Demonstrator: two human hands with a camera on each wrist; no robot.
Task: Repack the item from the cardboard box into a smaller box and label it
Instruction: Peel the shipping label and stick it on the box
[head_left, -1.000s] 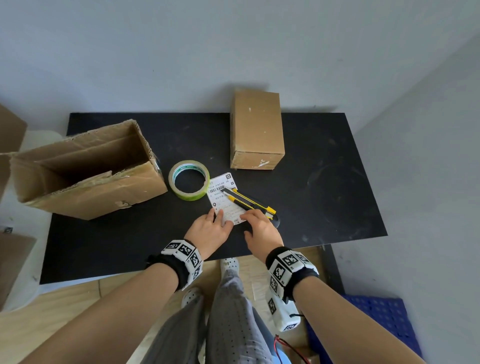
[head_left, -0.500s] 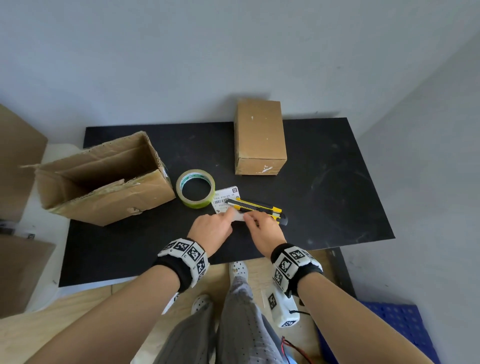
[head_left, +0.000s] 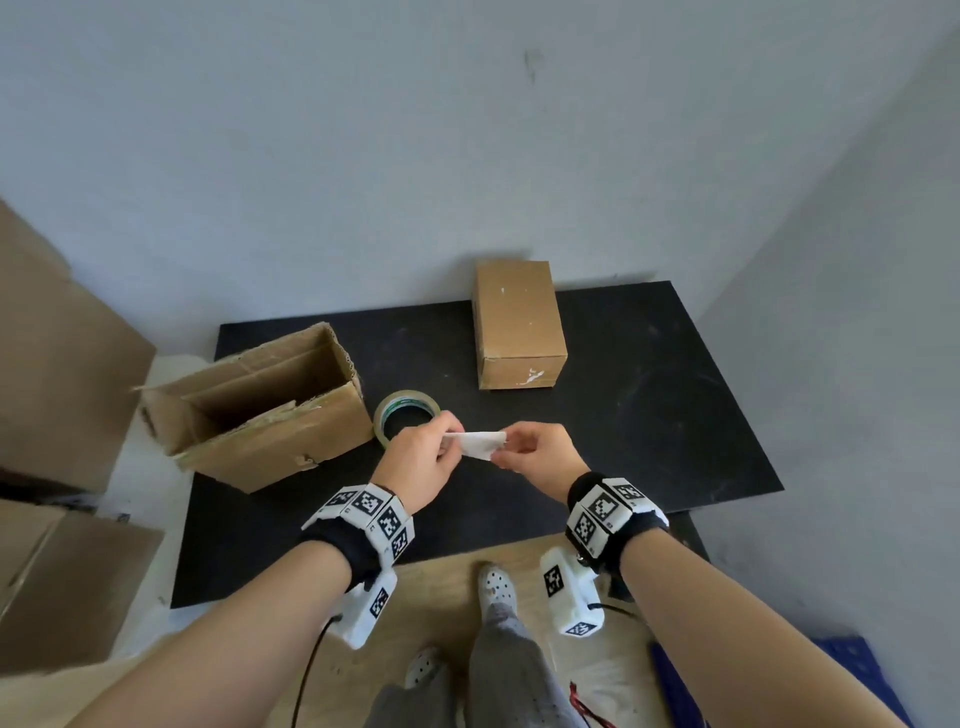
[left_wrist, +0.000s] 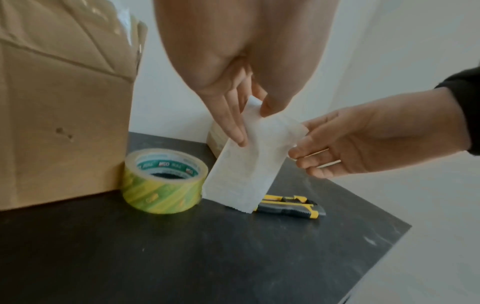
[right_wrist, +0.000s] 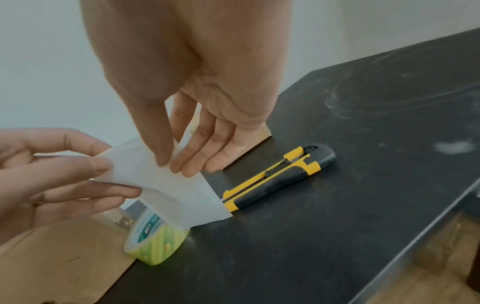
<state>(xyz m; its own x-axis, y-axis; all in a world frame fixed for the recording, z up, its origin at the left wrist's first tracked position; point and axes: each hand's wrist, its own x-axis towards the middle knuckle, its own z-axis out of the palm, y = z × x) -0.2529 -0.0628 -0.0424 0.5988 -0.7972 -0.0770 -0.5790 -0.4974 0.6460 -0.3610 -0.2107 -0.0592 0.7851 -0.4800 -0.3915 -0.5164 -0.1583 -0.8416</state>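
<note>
The white rectangular paper label (head_left: 480, 445) is held in the air above the black desk (head_left: 649, 415), between both hands. In the head view it runs left to right; in the left wrist view its long axis slants down toward the desk, free end lowest, blank side showing. The left hand (head_left: 423, 460) pinches one end between thumb and fingers, and the right hand (head_left: 540, 454) pinches the other end. Any print on it cannot be made out.

Below it on the desk lie a yellow and black utility knife (right_wrist: 280, 176), hidden by the hands in the head view, and a yellow-green roll of tape (left_wrist: 163, 181). The roll stands just beside the open large cardboard box (head_left: 260, 410). The closed smaller cardboard box (head_left: 517, 325) sits farther back, well apart from the hands.
</note>
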